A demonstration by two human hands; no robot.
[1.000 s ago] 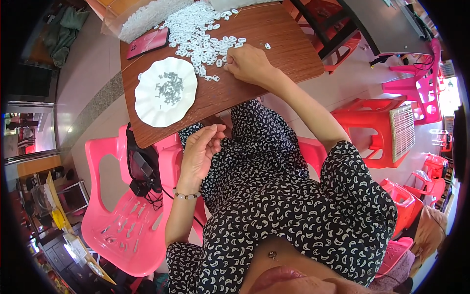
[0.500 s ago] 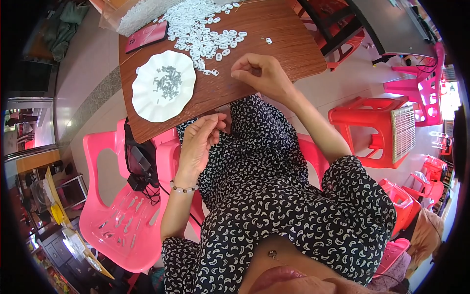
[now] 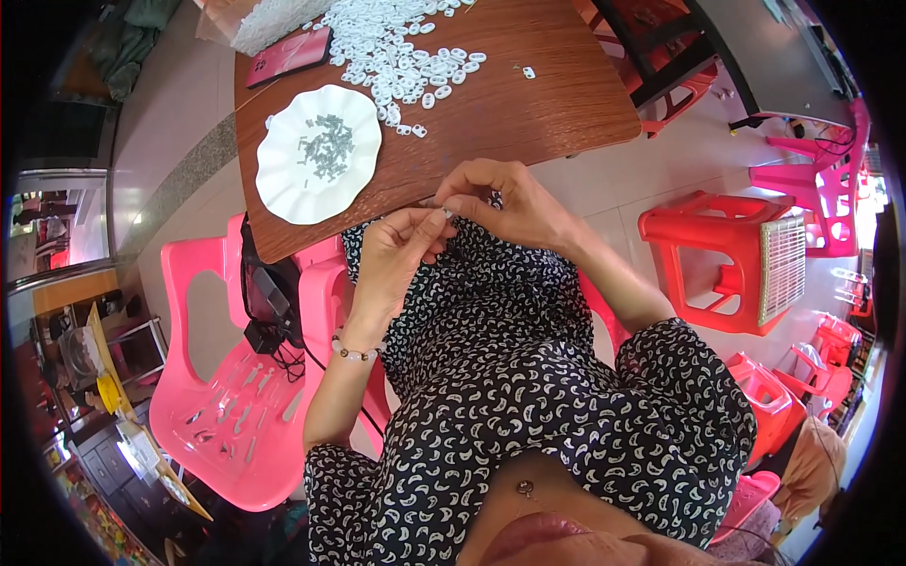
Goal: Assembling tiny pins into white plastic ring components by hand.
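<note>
My left hand (image 3: 398, 253) and my right hand (image 3: 508, 204) meet over my lap, just off the table's front edge. A small white plastic piece (image 3: 448, 214) shows at the left thumb and fingertip, where that hand pinches it. Thumb and forefinger of the right hand are closed against the same spot, but what they hold is too small to make out. Ahead on the left lies a white scalloped plate (image 3: 279, 179) bearing a heap of small grey pieces (image 3: 327, 148). Behind it spreads a pile of white oval two-holed plastic pieces (image 3: 401, 71).
The brown wooden table (image 3: 538, 118) carries a pink phone (image 3: 291, 57) and a clear plastic bag (image 3: 269, 26) of white pieces at the back left. One loose white piece (image 3: 528, 73) lies to the right. A pink chair (image 3: 212, 434) stands left, a red stool (image 3: 722, 255) right.
My right hand has come down and left from above the table to meet my left hand. The left hand has shifted slightly right, and the white piece now shows between them.
</note>
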